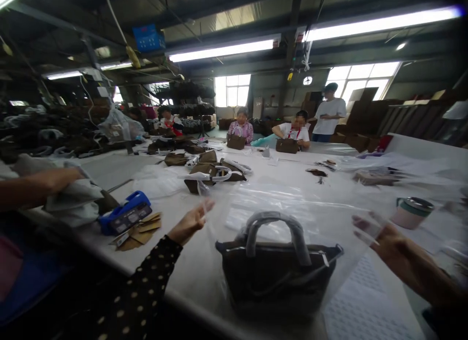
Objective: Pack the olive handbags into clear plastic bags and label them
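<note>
A dark handbag (274, 276) with wrapped handles stands upright at the table's near edge, inside a clear plastic bag (347, 208). To its left, my left hand (190, 223) is closed on the plastic bag's upper left edge. My right hand (383, 237), on the other side, grips the right edge through the thin film, which is stretched between both hands above the handbag. Behind the handbag, flat clear plastic bags (263, 198) lie on the white table (193, 262).
Left of my left hand are a blue device (127, 213) and brown paper tags (141, 232). A cup (413, 212) stands at right. More handbags (214, 174) lie mid-table. Another person's arm (40, 186) reaches in from the left; several people are at the far side.
</note>
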Demonstrator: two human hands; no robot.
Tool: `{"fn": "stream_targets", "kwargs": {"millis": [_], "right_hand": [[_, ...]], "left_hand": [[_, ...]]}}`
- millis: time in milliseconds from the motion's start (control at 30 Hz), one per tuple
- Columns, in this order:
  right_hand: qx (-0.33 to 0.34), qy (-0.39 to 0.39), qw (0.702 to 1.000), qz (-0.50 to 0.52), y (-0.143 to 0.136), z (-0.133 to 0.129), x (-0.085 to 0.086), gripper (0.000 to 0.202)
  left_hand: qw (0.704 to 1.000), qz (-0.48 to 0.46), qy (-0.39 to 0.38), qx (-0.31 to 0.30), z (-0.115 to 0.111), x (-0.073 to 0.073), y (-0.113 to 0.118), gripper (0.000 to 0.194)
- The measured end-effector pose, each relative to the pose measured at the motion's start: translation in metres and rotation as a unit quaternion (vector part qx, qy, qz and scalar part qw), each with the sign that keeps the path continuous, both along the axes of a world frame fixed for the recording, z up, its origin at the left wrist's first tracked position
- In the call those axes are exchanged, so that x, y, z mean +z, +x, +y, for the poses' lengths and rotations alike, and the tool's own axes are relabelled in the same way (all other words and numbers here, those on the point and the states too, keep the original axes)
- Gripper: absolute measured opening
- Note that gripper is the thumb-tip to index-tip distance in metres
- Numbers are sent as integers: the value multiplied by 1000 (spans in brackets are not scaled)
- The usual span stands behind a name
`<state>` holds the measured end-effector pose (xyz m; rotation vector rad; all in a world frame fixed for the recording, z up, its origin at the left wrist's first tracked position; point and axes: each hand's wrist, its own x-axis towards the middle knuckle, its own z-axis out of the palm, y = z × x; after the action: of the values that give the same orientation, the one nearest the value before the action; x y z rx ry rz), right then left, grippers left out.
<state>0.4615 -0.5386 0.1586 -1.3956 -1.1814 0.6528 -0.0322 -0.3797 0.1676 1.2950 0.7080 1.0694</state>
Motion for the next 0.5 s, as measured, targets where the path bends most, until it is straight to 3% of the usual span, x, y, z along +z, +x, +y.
{"fn": "stream_targets", "kwargs": {"millis": [100,167,233,367,500], "right_hand": [[6,-16,991,132,-22,15,-4,41],[-13,29,988,154,-30,21,0,22],[-1,55,979,197,-36,25,5,19],[-42,30,965,258,-45,57,12,23],[-68,47,959,271,-39,103,38,22]], "left_hand": [[997,-49,-39,46,-17,-18,28,62],[991,-62,-48,112,-20,-19,35,44],[983,-62,-46,166,-15,-18,36,40],[983,-36,-48,175,27,-10,45,36],[989,0,-30,144,86,26,69,33]]}}
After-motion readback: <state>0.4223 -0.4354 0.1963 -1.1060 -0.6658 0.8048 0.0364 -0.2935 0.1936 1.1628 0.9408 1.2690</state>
